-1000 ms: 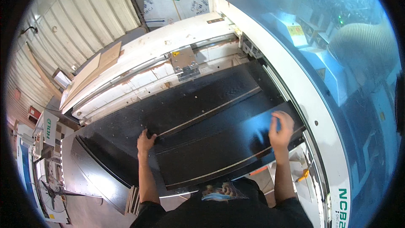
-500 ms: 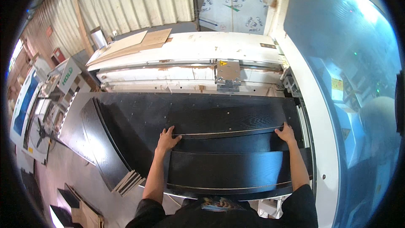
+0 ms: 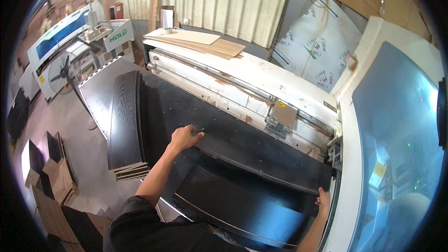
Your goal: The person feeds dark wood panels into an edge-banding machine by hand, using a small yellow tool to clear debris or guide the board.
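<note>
A long black wood-grain board (image 3: 261,156) lies across the black work surface between my two hands. My left hand (image 3: 184,137) grips its left end, thumb toward the board and fingers curled at the edge. At the near right corner, my right hand (image 3: 323,199) is closed on the board's edge, with part of the fingers hidden. Closer to my body lies another black board (image 3: 228,207), with a curved, pale near edge. Both forearms are bare below black sleeves.
Stacked black curved boards (image 3: 126,121) lie to the left. Beyond the work surface runs a white machine beam (image 3: 224,84) with a metal carriage (image 3: 281,114) and loose flat panels (image 3: 200,39) on top. A blue translucent cover (image 3: 396,135) stands at right. Offcuts (image 3: 56,177) sit on the floor.
My view has turned left, so the scene appears tilted. Both hands are still at the ends of a board, whose near edge now shows dark instead of pale.
</note>
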Demonstrator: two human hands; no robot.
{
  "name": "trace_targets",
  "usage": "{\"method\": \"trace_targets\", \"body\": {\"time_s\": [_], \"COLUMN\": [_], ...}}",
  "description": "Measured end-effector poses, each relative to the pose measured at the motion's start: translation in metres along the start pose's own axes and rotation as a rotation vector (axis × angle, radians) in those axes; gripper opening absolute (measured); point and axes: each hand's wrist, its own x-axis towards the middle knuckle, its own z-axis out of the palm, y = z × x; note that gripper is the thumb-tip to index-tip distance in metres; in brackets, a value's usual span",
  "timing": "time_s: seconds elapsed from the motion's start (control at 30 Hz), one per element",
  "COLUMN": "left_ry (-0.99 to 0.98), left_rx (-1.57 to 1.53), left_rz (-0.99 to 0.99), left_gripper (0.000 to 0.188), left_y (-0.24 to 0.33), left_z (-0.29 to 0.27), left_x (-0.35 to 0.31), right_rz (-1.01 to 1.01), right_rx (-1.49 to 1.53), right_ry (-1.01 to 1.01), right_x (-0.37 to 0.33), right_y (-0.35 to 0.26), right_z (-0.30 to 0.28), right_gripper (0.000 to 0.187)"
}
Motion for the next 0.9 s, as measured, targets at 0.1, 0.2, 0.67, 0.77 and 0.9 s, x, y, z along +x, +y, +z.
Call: {"method": "trace_targets", "body": {"time_s": [0.1,0.2,0.67,0.77,0.9], "left_ry": [0.185,0.308,0.496,0.498,0.493], "left_rx": [0.003,-0.1,0.107,0.15,0.218], "left_rz": [0.023,-0.057,-0.138,-0.122,-0.186], "left_gripper": [0.062,0.056,0.064,0.068,0.073], "left_y": [-0.021,-0.037,-0.175,-0.173,-0.198], "left_z": [-0.04,-0.079,-0.107,-0.109,-0.111], "left_x": [-0.031,-0.064,-0.093,-0.107,-0.119], "right_rz": [-0.088,-0.155,-0.328,-0.324,-0.205], "right_rx": [0.063,0.09,0.3,0.413,0.243], "right_ry": [-0.057,-0.054,-0.214,-0.443,-1.147], "right_x": [-0.032,-0.096,-0.243,-0.308,-0.383], "right_y": [-0.005,-0.024,-0.044,-0.06,-0.07], "right_z": [0.019,0.036,0.225,0.285,0.31], "right_gripper": [0.042,0.043,0.035,0.026,0.02]}}
